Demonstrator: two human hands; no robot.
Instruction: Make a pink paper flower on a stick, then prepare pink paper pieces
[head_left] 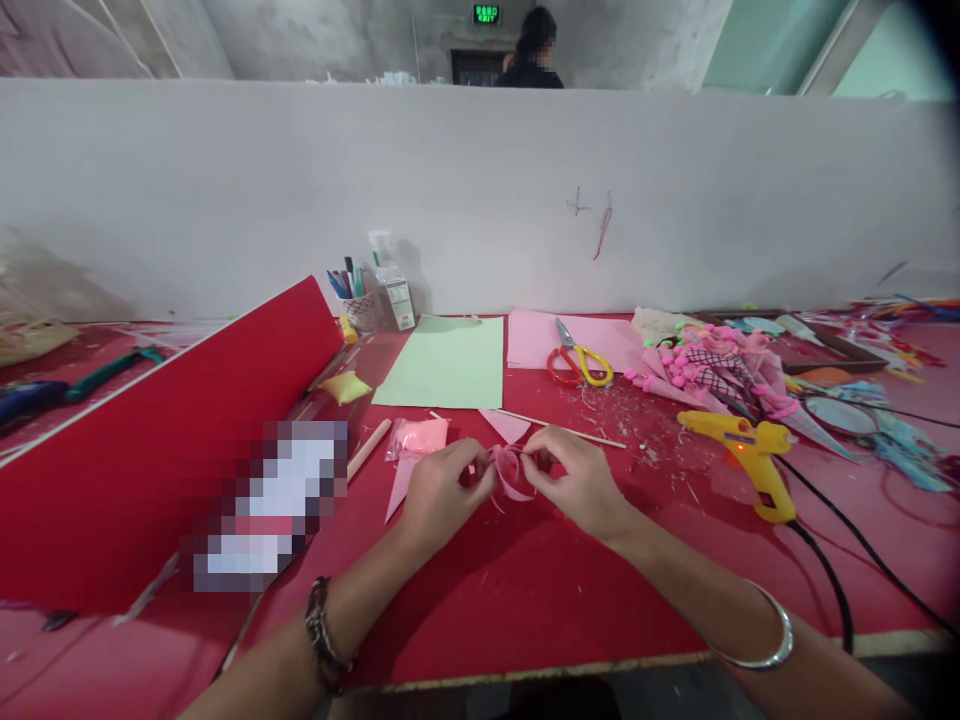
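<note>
Pink ribbon [513, 478] forms a loop over the red table [555, 610], pinched between thumb and fingertips by the left hand [444, 487] on one side and the right hand [579, 482] on the other. Rightward lies a yellow glue gun [751, 460]; just beyond the left hand, a pink packet [421, 436]. Farther back, scissors [594, 366] lie partly on pink sheets [534, 342] beside a green sheet [450, 365]; a bottle [397, 292] stands by the white partition [480, 180].

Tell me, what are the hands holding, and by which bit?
The left hand and right hand pinch a pink loop near its top, from opposite sides.
</note>
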